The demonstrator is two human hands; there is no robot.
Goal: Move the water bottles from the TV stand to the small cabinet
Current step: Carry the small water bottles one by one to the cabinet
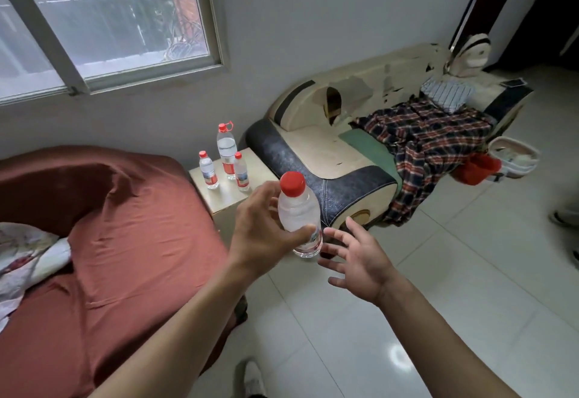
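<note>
My left hand (261, 228) grips a clear water bottle (297, 209) with a red cap, held upright in the air in front of the small cabinet (224, 192). My right hand (357, 256) hovers just right of the bottle's base with fingers spread, holding nothing. On the beige cabinet top stand three red-capped bottles: a tall one (226, 150) at the back, a small one (208, 169) to the left and a small one (241, 172) to the right. The TV stand is out of view.
A bed with a rust-red sheet (119, 241) lies left of the cabinet. A worn sofa (338, 159) with a plaid cloth (429, 146) sits to its right. White floor tiles (438, 272) stretch right. My shoe (253, 379) shows below; another person's shoe (564, 217) is at the right edge.
</note>
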